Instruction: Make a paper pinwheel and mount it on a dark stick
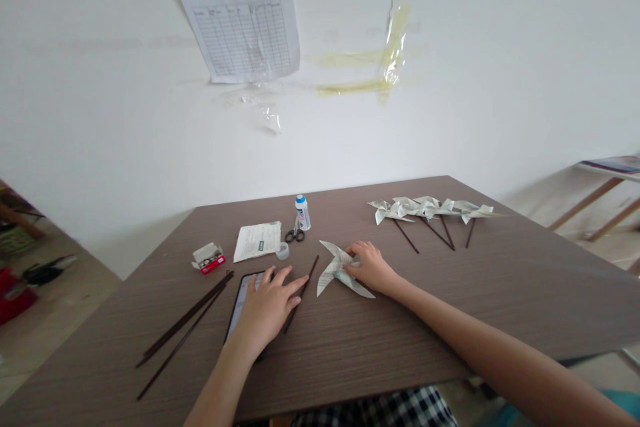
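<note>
My left hand [270,307] is spread over a phone [241,301], with its fingers apart. It covers much of the phone, whose screen is lit. Beside its thumb and index finger lies a thin dark stick [309,280]; I cannot tell whether they touch it. A pinwheel head folded from printed paper [334,268] rests on the table just right of that stick. My right hand [371,267] grips this pinwheel at its right side, with curled fingers that hide part of one blade.
Several finished paper pinwheels on sticks [425,208] lie at the back right. More dark sticks [187,320] lie at left, near a small red-and-white box [209,258]. Folded paper [257,241], a tape roll [283,251], scissors [295,234] and a blue-capped bottle [303,213] stand or lie toward the wall.
</note>
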Action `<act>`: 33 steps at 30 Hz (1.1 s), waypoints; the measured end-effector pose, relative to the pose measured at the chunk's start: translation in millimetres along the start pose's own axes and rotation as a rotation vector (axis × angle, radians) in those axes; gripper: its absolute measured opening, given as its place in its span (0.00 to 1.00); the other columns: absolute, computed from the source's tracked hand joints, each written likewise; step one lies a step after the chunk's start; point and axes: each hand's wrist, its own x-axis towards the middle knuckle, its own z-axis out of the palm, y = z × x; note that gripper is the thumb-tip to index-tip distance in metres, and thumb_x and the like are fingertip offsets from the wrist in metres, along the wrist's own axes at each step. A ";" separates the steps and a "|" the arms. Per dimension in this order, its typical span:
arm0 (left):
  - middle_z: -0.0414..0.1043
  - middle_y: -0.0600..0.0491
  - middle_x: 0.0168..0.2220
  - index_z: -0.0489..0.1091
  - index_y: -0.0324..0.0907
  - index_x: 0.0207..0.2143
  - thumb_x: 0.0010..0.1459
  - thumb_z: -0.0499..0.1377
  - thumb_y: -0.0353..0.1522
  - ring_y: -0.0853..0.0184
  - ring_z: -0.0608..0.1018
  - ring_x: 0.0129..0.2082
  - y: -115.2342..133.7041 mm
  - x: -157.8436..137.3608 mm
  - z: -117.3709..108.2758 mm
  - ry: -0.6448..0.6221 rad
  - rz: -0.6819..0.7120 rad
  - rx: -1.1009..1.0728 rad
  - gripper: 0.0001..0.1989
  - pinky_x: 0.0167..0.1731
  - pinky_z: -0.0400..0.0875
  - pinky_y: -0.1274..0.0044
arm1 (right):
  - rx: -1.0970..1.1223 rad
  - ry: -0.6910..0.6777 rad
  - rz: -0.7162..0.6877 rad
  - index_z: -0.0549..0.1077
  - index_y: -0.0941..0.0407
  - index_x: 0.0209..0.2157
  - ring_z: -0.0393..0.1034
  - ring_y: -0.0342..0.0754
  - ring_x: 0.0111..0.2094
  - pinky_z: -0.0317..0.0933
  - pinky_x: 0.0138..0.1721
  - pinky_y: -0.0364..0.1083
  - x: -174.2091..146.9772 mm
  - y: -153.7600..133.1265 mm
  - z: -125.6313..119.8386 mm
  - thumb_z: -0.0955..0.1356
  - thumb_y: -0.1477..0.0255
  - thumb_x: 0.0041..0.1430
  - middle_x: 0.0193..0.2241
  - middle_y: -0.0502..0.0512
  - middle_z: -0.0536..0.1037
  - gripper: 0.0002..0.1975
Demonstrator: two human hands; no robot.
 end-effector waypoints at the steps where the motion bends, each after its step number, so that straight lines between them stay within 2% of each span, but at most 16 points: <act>1: 0.68 0.53 0.82 0.75 0.67 0.76 0.79 0.61 0.33 0.40 0.66 0.83 1.7 0.2 -0.8 0.002 0.008 -0.012 0.29 0.79 0.61 0.42 | 0.009 -0.002 0.014 0.86 0.52 0.52 0.76 0.64 0.63 0.67 0.66 0.59 0.6 1.6 -1.8 0.77 0.70 0.67 0.55 0.61 0.87 0.13; 6: 0.70 0.53 0.81 0.79 0.66 0.73 0.79 0.61 0.34 0.39 0.67 0.82 10.7 3.2 0.7 0.017 0.013 -0.039 0.27 0.79 0.62 0.41 | 0.004 0.002 0.067 0.85 0.50 0.55 0.75 0.67 0.66 0.65 0.67 0.61 0.3 9.1 -12.8 0.77 0.71 0.65 0.55 0.61 0.88 0.17; 11: 0.71 0.50 0.81 0.78 0.61 0.74 0.79 0.61 0.34 0.39 0.66 0.83 28.0 6.0 -0.4 0.024 0.021 -0.076 0.26 0.80 0.63 0.43 | -0.020 0.009 0.109 0.86 0.50 0.59 0.76 0.70 0.67 0.67 0.67 0.63 1.8 18.1 -23.9 0.78 0.65 0.68 0.58 0.62 0.89 0.19; 15: 0.70 0.46 0.81 0.77 0.57 0.76 0.79 0.63 0.34 0.36 0.65 0.83 42.1 9.9 -2.0 0.014 0.038 -0.087 0.27 0.80 0.59 0.38 | -0.031 0.001 0.084 0.89 0.50 0.51 0.81 0.69 0.61 0.70 0.60 0.59 4.9 26.4 -29.2 0.79 0.64 0.67 0.50 0.60 0.91 0.13; 19: 0.71 0.46 0.80 0.75 0.59 0.77 0.79 0.64 0.34 0.37 0.66 0.83 45.9 13.8 0.7 0.037 0.009 -0.079 0.28 0.80 0.60 0.37 | -0.059 -0.004 0.079 0.88 0.51 0.42 0.84 0.66 0.53 0.71 0.53 0.55 6.2 32.4 -31.7 0.80 0.65 0.65 0.43 0.59 0.90 0.07; 24: 0.71 0.44 0.81 0.76 0.55 0.77 0.79 0.63 0.34 0.37 0.65 0.83 40.3 12.8 2.7 0.051 -0.028 -0.091 0.27 0.80 0.60 0.39 | -0.062 -0.015 0.075 0.87 0.51 0.40 0.85 0.64 0.49 0.70 0.49 0.52 6.4 36.6 -35.7 0.81 0.65 0.63 0.40 0.57 0.90 0.07; 33: 0.72 0.46 0.80 0.78 0.59 0.75 0.78 0.66 0.35 0.38 0.67 0.83 41.8 9.7 0.6 0.039 -0.006 -0.133 0.26 0.80 0.60 0.40 | -0.008 -0.069 0.044 0.88 0.51 0.42 0.87 0.66 0.48 0.74 0.49 0.54 6.2 40.2 -41.7 0.82 0.66 0.61 0.41 0.57 0.92 0.08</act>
